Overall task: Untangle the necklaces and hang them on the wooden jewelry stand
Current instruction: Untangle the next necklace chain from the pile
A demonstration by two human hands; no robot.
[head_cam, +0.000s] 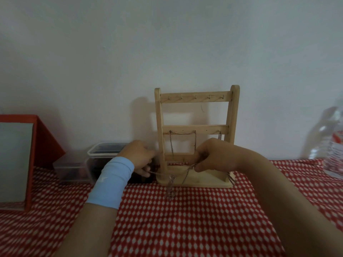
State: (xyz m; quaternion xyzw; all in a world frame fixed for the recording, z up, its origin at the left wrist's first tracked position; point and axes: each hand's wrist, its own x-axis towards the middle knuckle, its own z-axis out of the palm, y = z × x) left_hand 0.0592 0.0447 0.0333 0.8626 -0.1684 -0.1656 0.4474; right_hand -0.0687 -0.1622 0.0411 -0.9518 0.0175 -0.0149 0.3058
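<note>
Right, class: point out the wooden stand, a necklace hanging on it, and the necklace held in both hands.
wooden stand (185, 100): head view, top rail.
hanging necklace (182, 133): head view, strand draped between middle-rail hooks.
held necklace (171, 190): head view, dangling tangle below the stretched chain.

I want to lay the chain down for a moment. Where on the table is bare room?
Bare cloth lies between the left forearm and the right forearm, in front of the wooden stand, and right of it up to the bottle. Crowded: left of the stand, with clear containers and the red box.
</note>
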